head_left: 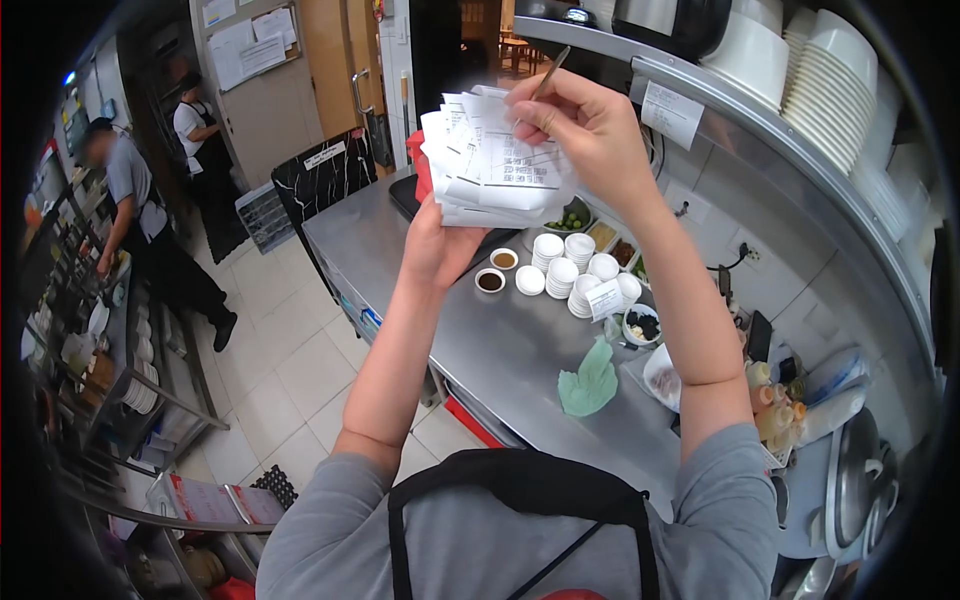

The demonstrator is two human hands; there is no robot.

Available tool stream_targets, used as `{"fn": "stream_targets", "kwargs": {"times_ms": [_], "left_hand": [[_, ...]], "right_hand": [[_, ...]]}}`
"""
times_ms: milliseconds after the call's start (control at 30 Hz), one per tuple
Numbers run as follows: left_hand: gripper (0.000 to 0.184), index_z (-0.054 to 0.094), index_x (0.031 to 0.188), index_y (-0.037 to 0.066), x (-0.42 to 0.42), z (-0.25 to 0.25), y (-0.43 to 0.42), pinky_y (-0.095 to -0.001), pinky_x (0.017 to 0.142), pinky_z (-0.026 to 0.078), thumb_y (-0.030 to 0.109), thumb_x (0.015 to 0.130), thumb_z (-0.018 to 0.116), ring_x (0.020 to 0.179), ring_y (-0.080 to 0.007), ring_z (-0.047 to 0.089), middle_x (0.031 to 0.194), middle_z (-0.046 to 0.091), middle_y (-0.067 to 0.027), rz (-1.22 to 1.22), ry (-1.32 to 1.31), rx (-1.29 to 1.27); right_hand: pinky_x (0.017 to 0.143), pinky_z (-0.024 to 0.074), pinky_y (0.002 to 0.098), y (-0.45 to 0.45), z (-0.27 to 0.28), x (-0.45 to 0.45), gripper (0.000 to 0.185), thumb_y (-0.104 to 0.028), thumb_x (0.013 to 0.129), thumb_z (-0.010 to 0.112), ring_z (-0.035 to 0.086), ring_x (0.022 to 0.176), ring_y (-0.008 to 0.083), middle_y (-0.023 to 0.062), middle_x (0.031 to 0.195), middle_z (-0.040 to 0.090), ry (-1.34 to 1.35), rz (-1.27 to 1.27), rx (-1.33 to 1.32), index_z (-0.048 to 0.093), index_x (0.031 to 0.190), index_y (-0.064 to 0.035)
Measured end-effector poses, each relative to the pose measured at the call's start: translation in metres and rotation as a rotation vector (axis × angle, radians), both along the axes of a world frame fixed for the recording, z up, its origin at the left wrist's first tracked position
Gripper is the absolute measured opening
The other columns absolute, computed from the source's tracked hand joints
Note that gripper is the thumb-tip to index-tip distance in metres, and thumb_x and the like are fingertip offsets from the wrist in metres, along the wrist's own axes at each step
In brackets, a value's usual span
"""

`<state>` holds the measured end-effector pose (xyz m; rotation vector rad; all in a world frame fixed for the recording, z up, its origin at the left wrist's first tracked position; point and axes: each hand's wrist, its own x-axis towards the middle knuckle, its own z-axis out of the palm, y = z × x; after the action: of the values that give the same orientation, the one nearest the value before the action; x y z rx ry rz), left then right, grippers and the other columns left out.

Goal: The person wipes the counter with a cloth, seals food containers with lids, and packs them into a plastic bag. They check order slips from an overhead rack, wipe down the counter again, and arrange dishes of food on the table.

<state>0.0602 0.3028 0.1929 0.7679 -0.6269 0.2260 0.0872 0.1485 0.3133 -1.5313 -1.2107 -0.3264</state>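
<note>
My left hand [438, 248] is closed around the lower edge of a thick stack of printed paper receipts [490, 165], held up above the steel counter. Between the thumb and fingers of my right hand [590, 130] is a slim, dark gold pen [552, 72], tilted with its upper end pointing up. The right fingertips are at the upper right of the stack; whether the pen touches paper is hidden. Beyond the left wrist, on the counter, stand small cups of dark sauce [490, 281] and brown sauce [504, 259].
Stacks of small white cups [563, 272] stand on the steel counter [470, 345], near a crumpled green plastic bag [589, 380]. A shelf [690, 85] with stacked white bowls [825, 90] overhangs the right side. Two people [140, 200] stand at the left.
</note>
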Motion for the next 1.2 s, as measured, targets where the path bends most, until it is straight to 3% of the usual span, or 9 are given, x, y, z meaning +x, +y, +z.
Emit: {"fn": "stream_targets", "kwargs": {"times_ms": [233,533,600,767,867,1000,1067,1133,1200], "left_hand": [[0.041,0.034,0.123,0.001,-0.007,-0.010,-0.008,-0.0392,0.095,0.034,0.022,0.089,0.035,0.111,-0.0225,0.044,0.121,0.045,-0.0115,-0.274,0.013,-0.238],[0.038,0.038,0.122,0.000,-0.016,-0.006,-0.011,-0.0361,0.089,0.041,0.013,0.086,0.045,0.109,-0.0205,0.047,0.119,0.046,-0.0111,0.108,0.047,-0.158],[0.043,0.034,0.127,0.001,-0.026,0.001,-0.012,-0.0383,0.090,0.040,0.015,0.087,0.044,0.112,-0.0236,0.044,0.124,0.043,-0.0136,0.183,-0.032,-0.042],[0.046,0.034,0.126,0.000,-0.052,0.000,0.009,-0.0412,0.090,0.038,0.023,0.088,0.043,0.116,-0.0278,0.040,0.129,0.036,-0.0184,0.363,-0.029,0.176],[0.042,0.040,0.122,-0.001,-0.066,-0.017,0.028,-0.0398,0.087,0.041,0.024,0.088,0.044,0.110,-0.0283,0.046,0.124,0.042,-0.0187,0.455,0.064,0.278],[0.034,0.049,0.111,-0.006,-0.094,-0.067,0.055,-0.0339,0.079,0.046,0.018,0.087,0.046,0.096,-0.0246,0.055,0.108,0.055,-0.0176,0.489,0.282,0.350],[0.033,0.051,0.109,-0.006,-0.112,-0.095,0.070,-0.0319,0.076,0.046,0.018,0.086,0.047,0.092,-0.0232,0.057,0.104,0.057,-0.0171,0.498,0.386,0.393],[0.032,0.052,0.107,-0.005,-0.132,-0.116,0.082,-0.0307,0.074,0.047,0.018,0.086,0.047,0.088,-0.0218,0.058,0.099,0.059,-0.0164,0.538,0.485,0.358],[0.031,0.053,0.106,-0.005,-0.150,-0.136,0.094,-0.0301,0.073,0.047,0.018,0.086,0.047,0.087,-0.0209,0.058,0.098,0.059,-0.0160,0.592,0.548,0.319]], "right_hand": [[0.064,0.0469,0.0219,-0.007,-0.018,-0.007,0.010,-0.005,0.081,0.054,0.056,0.070,0.0089,0.0050,0.078,0.060,0.049,-0.080,-0.023,0.058,0.085,0.0025],[0.066,0.0468,0.0221,0.002,-0.040,-0.005,0.010,-0.007,0.082,0.054,0.057,0.071,0.0096,0.0067,0.081,0.061,-0.197,-0.158,0.051,0.057,0.086,0.0010],[0.064,0.0476,0.0245,-0.003,-0.035,0.010,0.014,-0.013,0.082,0.056,0.060,0.068,0.0144,0.0104,0.078,0.062,0.322,0.066,0.378,0.056,0.087,0.0002],[0.065,0.0488,0.0215,-0.029,-0.027,0.054,0.013,-0.013,0.084,0.054,0.058,0.071,0.0119,0.0102,0.082,0.060,0.579,0.275,0.606,0.053,0.090,-0.0010],[0.064,0.0491,0.0217,-0.032,-0.015,0.060,0.014,-0.014,0.083,0.056,0.058,0.069,0.0119,0.0099,0.081,0.060,0.515,0.234,0.595,0.053,0.088,-0.0011],[0.060,0.0493,0.0249,-0.027,0.022,0.073,0.014,-0.014,0.083,0.056,0.060,0.067,0.0140,0.0120,0.079,0.061,0.172,-0.050,0.595,0.054,0.082,0.0005],[0.066,0.0487,0.0218,-0.027,0.059,0.074,0.012,-0.010,0.085,0.052,0.059,0.074,0.0137,0.0128,0.081,0.061,-0.180,-0.279,0.668,0.053,0.087,0.0021],[0.069,0.0488,0.0277,-0.022,0.099,0.093,0.019,-0.013,0.083,0.054,0.061,0.076,0.0198,0.0143,0.080,0.062,-0.328,-0.213,0.792,0.053,0.090,0.0045],[0.053,0.0460,0.0198,-0.009,0.133,0.092,0.008,-0.006,0.083,0.051,0.056,0.060,0.0083,0.0045,0.067,0.057,-0.322,-0.237,0.813,0.055,0.078,-0.0009]]}}
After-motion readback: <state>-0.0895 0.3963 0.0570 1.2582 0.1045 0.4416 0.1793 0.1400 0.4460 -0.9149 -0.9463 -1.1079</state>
